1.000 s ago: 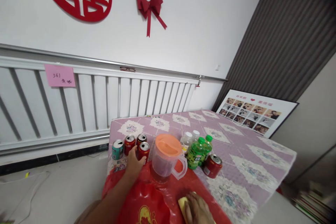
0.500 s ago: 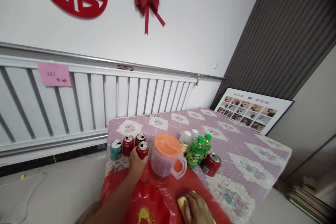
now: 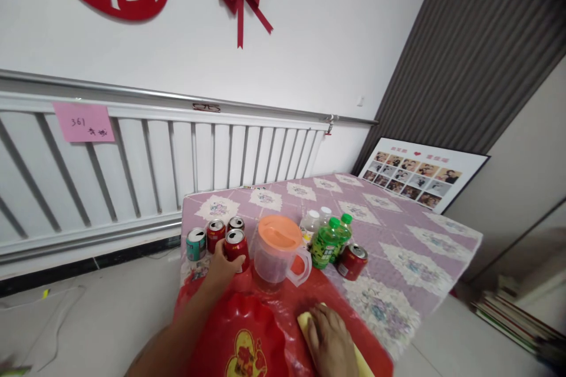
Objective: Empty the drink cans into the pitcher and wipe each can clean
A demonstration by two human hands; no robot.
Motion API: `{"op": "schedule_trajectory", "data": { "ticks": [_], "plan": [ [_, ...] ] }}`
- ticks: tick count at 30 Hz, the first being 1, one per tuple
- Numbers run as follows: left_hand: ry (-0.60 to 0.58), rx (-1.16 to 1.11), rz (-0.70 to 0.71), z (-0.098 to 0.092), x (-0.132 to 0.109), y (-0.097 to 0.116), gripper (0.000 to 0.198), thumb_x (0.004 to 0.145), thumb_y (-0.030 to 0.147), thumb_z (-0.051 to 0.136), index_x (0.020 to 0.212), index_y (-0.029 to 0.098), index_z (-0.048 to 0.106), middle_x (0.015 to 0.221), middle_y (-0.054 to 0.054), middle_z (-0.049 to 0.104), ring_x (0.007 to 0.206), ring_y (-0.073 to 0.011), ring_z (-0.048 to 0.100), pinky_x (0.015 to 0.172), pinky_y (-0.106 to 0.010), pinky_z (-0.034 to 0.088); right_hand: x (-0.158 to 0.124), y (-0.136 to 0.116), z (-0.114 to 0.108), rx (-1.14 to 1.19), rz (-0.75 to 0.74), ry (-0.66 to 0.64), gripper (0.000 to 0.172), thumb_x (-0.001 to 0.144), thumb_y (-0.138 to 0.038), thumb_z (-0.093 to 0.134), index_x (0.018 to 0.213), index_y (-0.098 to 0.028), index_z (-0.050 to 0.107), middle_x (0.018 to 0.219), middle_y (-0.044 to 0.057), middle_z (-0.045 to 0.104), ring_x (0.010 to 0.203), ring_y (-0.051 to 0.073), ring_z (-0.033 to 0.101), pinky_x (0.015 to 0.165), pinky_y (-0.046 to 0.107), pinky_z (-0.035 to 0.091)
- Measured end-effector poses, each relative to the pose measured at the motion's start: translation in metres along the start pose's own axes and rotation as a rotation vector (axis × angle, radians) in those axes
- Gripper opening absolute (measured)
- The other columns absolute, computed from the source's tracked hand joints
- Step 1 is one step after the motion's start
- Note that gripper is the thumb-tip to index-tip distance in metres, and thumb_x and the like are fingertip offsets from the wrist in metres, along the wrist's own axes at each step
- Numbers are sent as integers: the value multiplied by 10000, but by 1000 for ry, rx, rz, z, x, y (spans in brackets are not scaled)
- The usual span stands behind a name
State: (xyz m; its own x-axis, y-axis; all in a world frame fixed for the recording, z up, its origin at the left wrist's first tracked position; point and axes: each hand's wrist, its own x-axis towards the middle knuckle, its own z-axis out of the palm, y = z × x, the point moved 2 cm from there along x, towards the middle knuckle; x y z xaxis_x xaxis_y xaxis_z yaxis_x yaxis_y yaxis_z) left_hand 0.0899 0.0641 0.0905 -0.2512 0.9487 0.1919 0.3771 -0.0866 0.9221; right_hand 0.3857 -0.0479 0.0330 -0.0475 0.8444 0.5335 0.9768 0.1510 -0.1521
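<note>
My left hand is closed around the lower part of a red drink can, whose top is opened. Right behind that can stand another red can, a dark-topped can and a green can. My right hand rests with bent fingers on a yellow cloth, pressing it to the red plastic sheet. Between my hands are a clear pitcher with an orange lid and a red scalloped tray with a yellow print.
Green-capped bottles, white-capped clear bottles and a red can stand right of the pitcher. They share a table with a purple floral cloth. A white radiator runs behind; a photo board leans at the back right.
The held can has shifted slightly left, closer to the other cans, and more of its side shows. My right hand stays on the cloth. The camera view has tilted down a little.
</note>
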Motion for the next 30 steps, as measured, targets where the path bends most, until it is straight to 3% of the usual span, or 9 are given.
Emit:
{"op": "schedule_trajectory", "data": {
  "ticks": [4,7,14,16,22,27,30],
  "plan": [
    [-91,-47,12,-23,-35,8,612,711,211,659,1266,193,402,1218,-109,646,1082,-228,645,928,-332,495,1,-9,-7,22,35,-33,280,911,-342,487,1017,-191,697,1114,113,688,1061,276,608,931,422,480],
    [-181,-49,86,-33,-66,11,698,676,229,675,1311,203,387,1321,-88,580,1234,-252,550,1048,-390,430,2,-12,-9,18,39,-49,293,915,-324,487,1043,-163,695,1136,130,676,1078,284,595,938,427,468],
    [-333,37,90,-34,-114,10,681,608,181,699,1239,208,445,1235,-86,624,1150,-282,592,1026,-441,443,3,-16,-11,2,36,-84,291,914,-291,484,1041,-142,699,1146,139,669,1088,288,573,954,429,450],
    [-338,135,85,-31,-122,11,689,599,168,711,1236,205,452,1250,-98,621,1169,-302,576,1048,-484,403,3,-18,-12,-2,41,-87,287,911,-289,490,1045,-144,698,1152,138,666,1089,288,570,953,428,448],
    [-277,424,85,-24,-134,7,709,622,228,735,1267,208,441,1340,-127,576,1275,-330,501,1147,-589,136,3,-20,-14,-7,51,-83,281,910,-288,495,1037,-142,699,1159,139,662,1104,288,562,967,421,429],
    [-251,438,59,-26,-135,-1,864,597,275,749,1366,210,360,1421,-153,496,1324,-353,441,1141,-627,80,3,-19,-14,6,55,-76,281,911,-298,495,1037,-149,697,1159,140,662,1103,289,565,958,419,433],
    [-255,354,62,-30,-134,-3,877,604,274,730,1386,209,338,1435,-156,475,1331,-367,427,1127,-646,131,3,-18,-12,19,57,-72,286,910,-309,498,1042,-151,697,1155,143,661,1101,296,565,951,430,441]
  ]
}}
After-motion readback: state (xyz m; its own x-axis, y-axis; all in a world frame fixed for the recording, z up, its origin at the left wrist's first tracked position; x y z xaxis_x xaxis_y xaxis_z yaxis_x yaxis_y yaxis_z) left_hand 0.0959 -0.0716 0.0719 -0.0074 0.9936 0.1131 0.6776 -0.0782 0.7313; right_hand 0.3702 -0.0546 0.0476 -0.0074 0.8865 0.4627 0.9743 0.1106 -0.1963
